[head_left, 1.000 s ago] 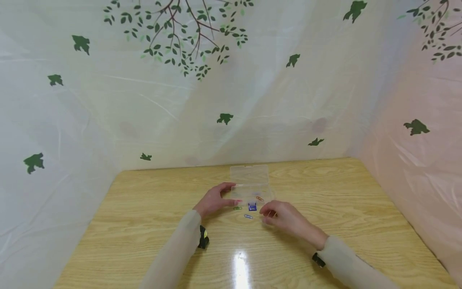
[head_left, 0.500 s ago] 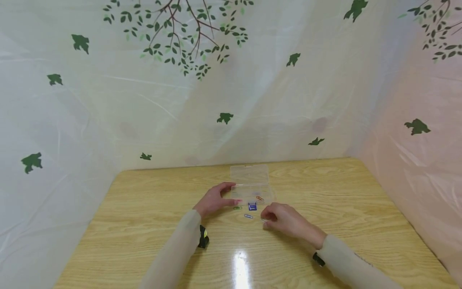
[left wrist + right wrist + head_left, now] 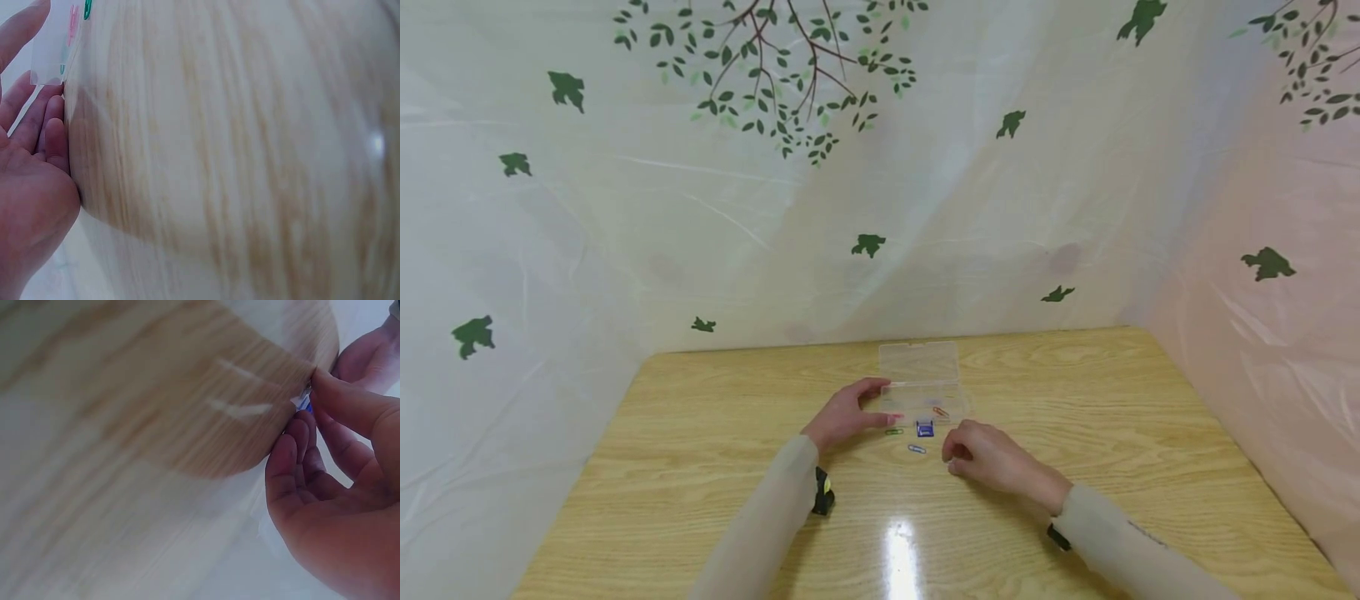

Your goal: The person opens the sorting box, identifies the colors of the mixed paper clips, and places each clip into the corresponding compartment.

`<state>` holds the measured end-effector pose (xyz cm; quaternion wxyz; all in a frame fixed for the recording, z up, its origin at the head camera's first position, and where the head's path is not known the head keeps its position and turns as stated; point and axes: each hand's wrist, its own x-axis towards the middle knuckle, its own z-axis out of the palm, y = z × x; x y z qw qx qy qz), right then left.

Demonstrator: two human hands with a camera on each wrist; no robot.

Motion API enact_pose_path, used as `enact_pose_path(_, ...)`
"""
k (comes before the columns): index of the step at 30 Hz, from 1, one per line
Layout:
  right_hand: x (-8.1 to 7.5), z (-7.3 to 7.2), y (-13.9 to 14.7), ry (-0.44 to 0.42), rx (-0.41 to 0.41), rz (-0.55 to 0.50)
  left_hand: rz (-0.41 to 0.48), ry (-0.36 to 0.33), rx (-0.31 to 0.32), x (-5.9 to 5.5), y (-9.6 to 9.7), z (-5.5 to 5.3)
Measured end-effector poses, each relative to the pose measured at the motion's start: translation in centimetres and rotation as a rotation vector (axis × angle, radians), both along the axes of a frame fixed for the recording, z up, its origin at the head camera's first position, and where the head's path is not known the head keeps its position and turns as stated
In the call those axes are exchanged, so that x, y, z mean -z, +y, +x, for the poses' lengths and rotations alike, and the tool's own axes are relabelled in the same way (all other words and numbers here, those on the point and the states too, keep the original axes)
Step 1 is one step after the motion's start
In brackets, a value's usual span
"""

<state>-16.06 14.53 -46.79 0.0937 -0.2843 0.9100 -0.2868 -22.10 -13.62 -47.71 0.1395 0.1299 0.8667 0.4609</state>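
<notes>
A clear plastic box (image 3: 917,392) stands with its lid raised at the back middle of the table. My left hand (image 3: 850,410) holds its left end, thumb at the front wall and fingers behind; the left wrist view shows the box wall (image 3: 47,59) between them. A pink paper clip (image 3: 73,24) and an orange paper clip (image 3: 941,412) show inside. Before it lie a green paper clip (image 3: 893,432), a light blue paper clip (image 3: 917,449) and a small dark blue squarish piece (image 3: 924,429). My right hand (image 3: 992,457) pinches a small white paper clip, mostly hidden by the fingertips, close over the table.
The wood-patterned table (image 3: 715,483) has a shiny light reflection (image 3: 901,550) toward its front. A pale sheet (image 3: 760,275) printed with leaves and branches hangs behind and at both sides. Black wrist cameras sit at both sleeves.
The right hand's fingers and thumb have closed together on the white paper clip, and the hand has shifted very slightly. The left hand and the box stay where they were.
</notes>
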Motion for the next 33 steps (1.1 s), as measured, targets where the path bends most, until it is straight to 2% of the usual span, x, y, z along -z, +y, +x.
enact_pose_path(8,0.05,0.12,0.0,-0.015,-0.008,-0.014,0.0,0.001,0.003,-0.03,0.02,0.06)
enact_pose_path(17,-0.04,0.23,-0.02,0.013,-0.045,-0.017,-0.019,0.006,0.004,0.13,0.05,-0.05)
enact_pose_path(21,-0.11,0.25,-0.02,-0.01,-0.053,-0.018,-0.011,0.006,0.006,0.09,0.02,-0.01)
enact_pose_path(28,-0.19,0.09,-0.09,-0.049,-0.037,-0.038,-0.009,0.009,0.007,-0.01,-0.01,0.03)
enact_pose_path(33,-0.27,0.09,-0.09,-0.026,-0.028,-0.068,0.0,0.003,0.001,0.07,0.01,0.02)
